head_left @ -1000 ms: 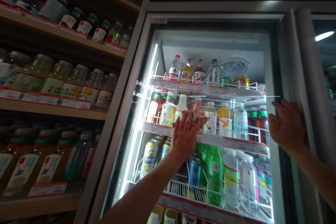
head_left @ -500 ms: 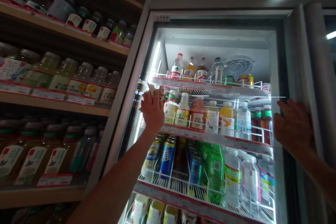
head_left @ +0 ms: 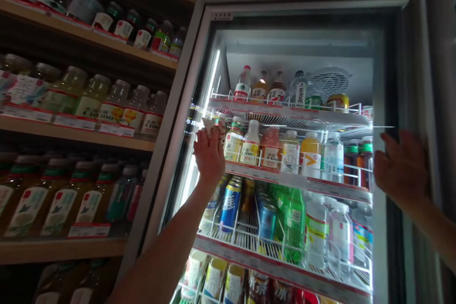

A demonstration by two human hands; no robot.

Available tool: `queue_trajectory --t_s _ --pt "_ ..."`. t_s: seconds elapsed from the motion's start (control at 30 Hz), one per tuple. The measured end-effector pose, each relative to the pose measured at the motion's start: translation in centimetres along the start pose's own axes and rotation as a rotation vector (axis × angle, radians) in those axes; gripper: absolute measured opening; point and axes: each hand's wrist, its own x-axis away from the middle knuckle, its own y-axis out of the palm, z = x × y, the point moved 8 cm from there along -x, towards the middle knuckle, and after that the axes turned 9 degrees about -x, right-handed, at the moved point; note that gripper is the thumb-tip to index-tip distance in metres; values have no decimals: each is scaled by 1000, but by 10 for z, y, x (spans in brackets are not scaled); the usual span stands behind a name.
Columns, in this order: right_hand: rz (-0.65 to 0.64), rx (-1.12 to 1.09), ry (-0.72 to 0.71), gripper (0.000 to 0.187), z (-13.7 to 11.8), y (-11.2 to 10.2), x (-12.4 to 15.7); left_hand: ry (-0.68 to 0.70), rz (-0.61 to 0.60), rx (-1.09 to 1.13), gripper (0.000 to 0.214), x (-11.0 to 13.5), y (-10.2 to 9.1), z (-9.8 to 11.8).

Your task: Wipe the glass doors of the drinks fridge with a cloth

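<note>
My left hand (head_left: 209, 156) is raised against the glass door of a lit drinks fridge (head_left: 285, 42), near its left side. A crumpled pale cloth (head_left: 214, 128) lies under its fingers, pressed to the glass beside white printed lettering (head_left: 193, 122). Behind the glass there, a yellow-labelled bottle (head_left: 233, 145) stands on the second shelf. At the right edge of the door, my right hand (head_left: 402, 166) has its fingers apart and holds nothing visible. It is next to the tall grey upright (head_left: 415, 80); whether it touches that is too dark to tell.
Wooden shelves (head_left: 67, 135) with rows of bottled drinks stand to the left, divided from the fridge by a grey post (head_left: 178, 99). Inside the fridge, wire-railed shelves (head_left: 285, 266) hold bottles and cans, among them a blue can (head_left: 230, 206) and a green bottle (head_left: 295, 228).
The view has shifted a little, showing more of the fridge's bottom row. My left hand and the cloth have slid slightly down the glass. My right hand stays by the door's right edge.
</note>
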Motion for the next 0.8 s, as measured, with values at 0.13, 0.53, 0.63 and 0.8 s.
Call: queue_trajectory --t_s 0.13,0.53,0.63,0.8 --pt "-115 -84 -81 56 -49 10 5 259 -83 45 45 44 -3 70" --pt "-150 -81 -13 56 -71 14 17 89 -29 23 39 22 -3 29" --pt "-154 -84 7 58 -74 14 20 426 -98 99 44 70 -11 97" --pt "-149 -106 -3 56 -74 12 22 592 -162 119 45 103 -22 85"
